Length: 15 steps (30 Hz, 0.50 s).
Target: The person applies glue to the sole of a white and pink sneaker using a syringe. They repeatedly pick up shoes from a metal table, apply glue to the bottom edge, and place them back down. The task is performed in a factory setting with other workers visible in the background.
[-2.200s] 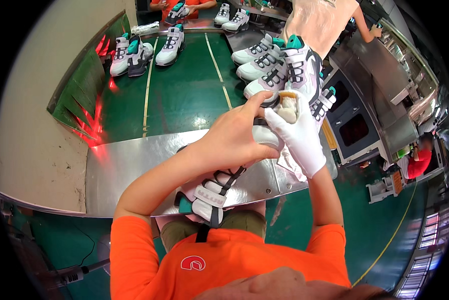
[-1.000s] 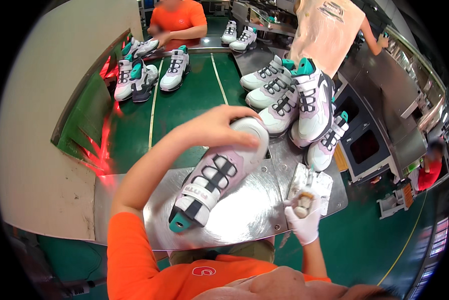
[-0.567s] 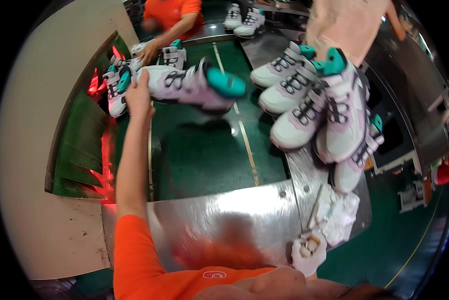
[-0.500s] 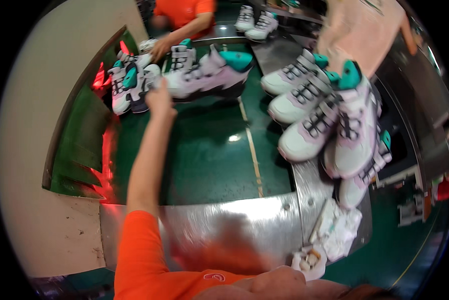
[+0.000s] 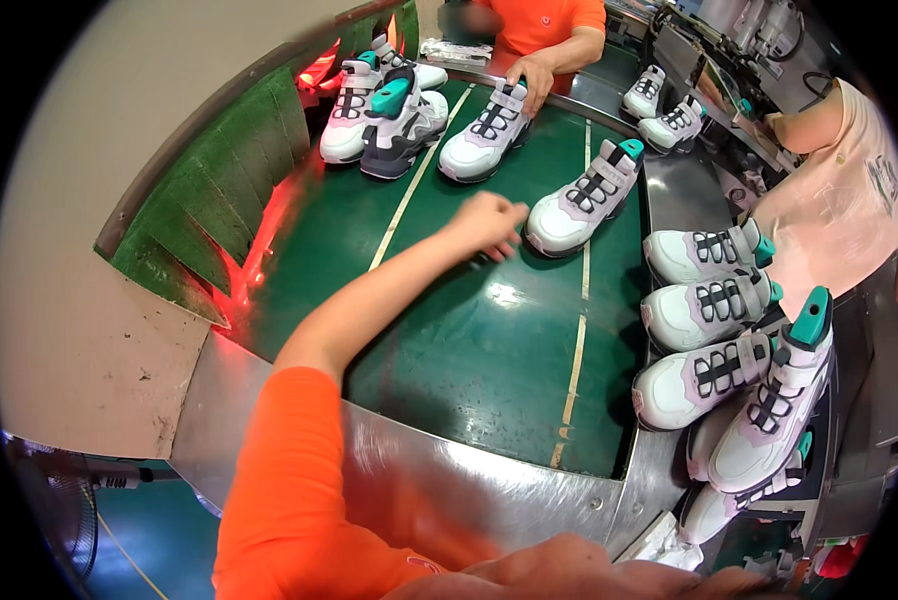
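Observation:
My left hand (image 5: 491,226) hangs over the green conveyor belt (image 5: 449,330), its fingers loosely curled, somewhat apart and holding nothing. Just beyond its fingertips stands a white and lilac sneaker (image 5: 581,205) with black straps and a teal insert in its collar. Farther back, a co-worker's hand (image 5: 535,78) grips another such sneaker (image 5: 487,135) by its top. Several more sneakers, among them a white and dark grey one (image 5: 402,130), stand together at the far left of the belt. My right hand is out of view.
On the metal ledge at right, several sneakers (image 5: 704,310) are lined up, with one (image 5: 777,400) resting on others. Green flaps (image 5: 204,190) with red light below hang at left. A person in a pale top (image 5: 839,200) is at right; two sneakers (image 5: 659,110) stand far back.
My left hand has let go of the sneaker it was at, which now stands on the belt. The view has turned, and the co-worker's hand is now on a different sneaker's top.

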Each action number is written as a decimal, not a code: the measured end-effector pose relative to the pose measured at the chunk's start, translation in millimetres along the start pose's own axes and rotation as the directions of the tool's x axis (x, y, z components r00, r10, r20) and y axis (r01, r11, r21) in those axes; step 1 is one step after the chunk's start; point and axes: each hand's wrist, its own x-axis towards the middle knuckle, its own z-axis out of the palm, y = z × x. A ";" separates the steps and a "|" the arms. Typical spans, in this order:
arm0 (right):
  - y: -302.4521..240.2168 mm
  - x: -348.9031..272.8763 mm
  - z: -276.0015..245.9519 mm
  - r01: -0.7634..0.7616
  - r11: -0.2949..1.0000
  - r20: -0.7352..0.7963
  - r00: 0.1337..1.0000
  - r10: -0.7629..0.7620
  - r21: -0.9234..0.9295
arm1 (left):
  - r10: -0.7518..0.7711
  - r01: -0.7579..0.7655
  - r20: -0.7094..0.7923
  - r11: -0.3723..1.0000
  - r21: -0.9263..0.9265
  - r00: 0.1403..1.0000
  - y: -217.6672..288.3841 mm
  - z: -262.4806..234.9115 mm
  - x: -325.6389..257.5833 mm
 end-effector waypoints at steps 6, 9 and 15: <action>-2.2 -8.0 -21.5 -0.438 0.555 0.152 0.861 0.485 0.707 | 0.613 -0.233 -0.388 0.693 0.682 0.688 -31.1 -113.9 79.7; 0.6 -32.8 -21.5 -0.486 0.185 0.345 0.796 0.498 0.854 | 0.345 -0.296 -0.168 0.919 0.261 0.924 -55.9 -103.5 123.8; -8.1 -42.7 -3.1 -0.375 0.684 -0.130 0.814 0.566 0.626 | 0.382 -0.320 -0.054 0.837 0.444 0.923 -40.4 29.9 123.5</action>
